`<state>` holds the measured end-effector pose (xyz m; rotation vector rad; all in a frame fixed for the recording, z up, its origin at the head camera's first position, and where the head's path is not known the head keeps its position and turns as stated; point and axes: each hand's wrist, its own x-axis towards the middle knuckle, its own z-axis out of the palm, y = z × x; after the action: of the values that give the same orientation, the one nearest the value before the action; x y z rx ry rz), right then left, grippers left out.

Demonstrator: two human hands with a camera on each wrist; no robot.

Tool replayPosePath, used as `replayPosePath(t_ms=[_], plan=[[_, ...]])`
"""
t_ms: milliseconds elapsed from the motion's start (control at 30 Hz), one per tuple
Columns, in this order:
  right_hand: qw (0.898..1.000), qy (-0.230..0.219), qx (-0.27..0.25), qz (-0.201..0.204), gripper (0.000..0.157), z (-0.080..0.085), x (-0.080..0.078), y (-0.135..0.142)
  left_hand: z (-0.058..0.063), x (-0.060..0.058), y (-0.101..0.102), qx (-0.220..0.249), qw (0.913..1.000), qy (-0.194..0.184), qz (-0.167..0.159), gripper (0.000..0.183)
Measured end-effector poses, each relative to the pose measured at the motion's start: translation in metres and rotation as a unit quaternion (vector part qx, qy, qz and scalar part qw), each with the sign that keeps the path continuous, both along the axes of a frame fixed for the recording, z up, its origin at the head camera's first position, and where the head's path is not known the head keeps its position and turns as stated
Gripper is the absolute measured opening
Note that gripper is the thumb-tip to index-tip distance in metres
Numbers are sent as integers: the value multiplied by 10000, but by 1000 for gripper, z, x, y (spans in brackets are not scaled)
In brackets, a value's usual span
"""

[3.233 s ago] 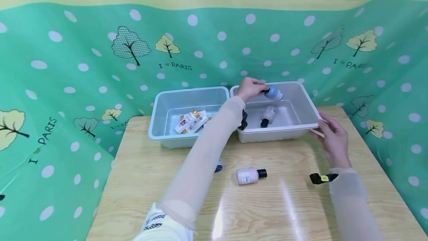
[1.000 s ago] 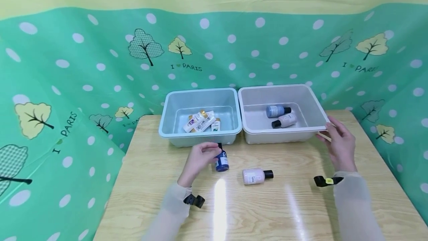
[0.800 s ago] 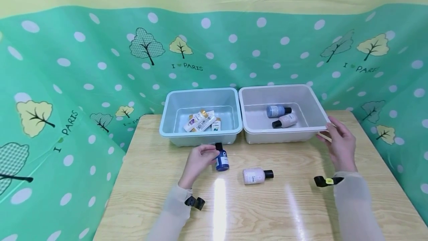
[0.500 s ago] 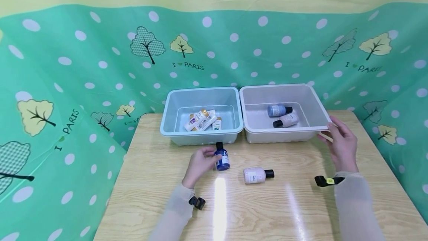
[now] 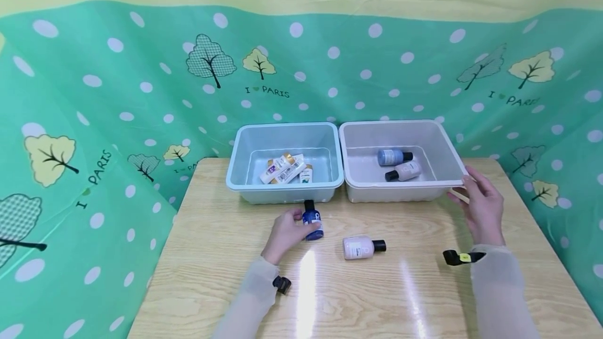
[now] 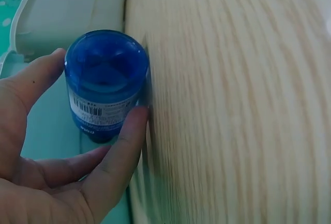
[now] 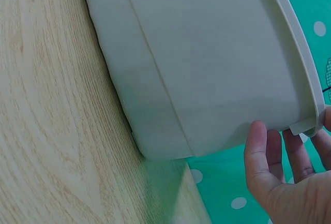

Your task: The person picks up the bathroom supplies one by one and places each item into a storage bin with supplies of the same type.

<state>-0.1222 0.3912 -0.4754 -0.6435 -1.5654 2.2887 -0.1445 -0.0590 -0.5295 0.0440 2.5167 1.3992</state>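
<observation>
My left hand (image 5: 288, 232) has its thumb and fingers on either side of a dark blue bottle (image 6: 103, 79) with a black cap and white label. It lies on the table in front of the light blue bin (image 5: 282, 190). My right hand (image 5: 482, 208) grips the rim of the grey bin (image 5: 391, 192) at its front right corner; in the right wrist view the fingers curl under that rim. Inside the grey bin lie a lighter blue bottle (image 5: 391, 157) and a pale pink bottle (image 5: 408, 170), both black-capped.
Another pale pink bottle (image 5: 358, 248) lies on the wooden table (image 5: 377, 297), cap to the right. Several white tubes (image 5: 285, 169) with gold caps are in the light blue bin. A green dotted cloth (image 5: 311, 77) hangs behind both bins.
The lighter blue bottle went from my left hand into the grey bin. Then my left hand came back to the dark blue bottle and closed around it. The right hand stays at the rim.
</observation>
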Motion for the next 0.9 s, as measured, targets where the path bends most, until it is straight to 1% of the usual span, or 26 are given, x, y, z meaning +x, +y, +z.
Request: replayPosePath(t_ms=[200,467,767,900], plan=[[9998,181,-87,-27,53,0,2,-1,1,1,4,142,9999,17,-39,76],[9998,188,-11,-54,53,0,1,-4,-5,0,1,371,9993,47,35,71],[9999,161,-52,-29,53,-1,2,-3,-14,1,-5,765,9969,-146,57,68],[9999,115,-4,-47,53,-1,1,-2,-11,6,-4,1237,9915,-395,19,67]])
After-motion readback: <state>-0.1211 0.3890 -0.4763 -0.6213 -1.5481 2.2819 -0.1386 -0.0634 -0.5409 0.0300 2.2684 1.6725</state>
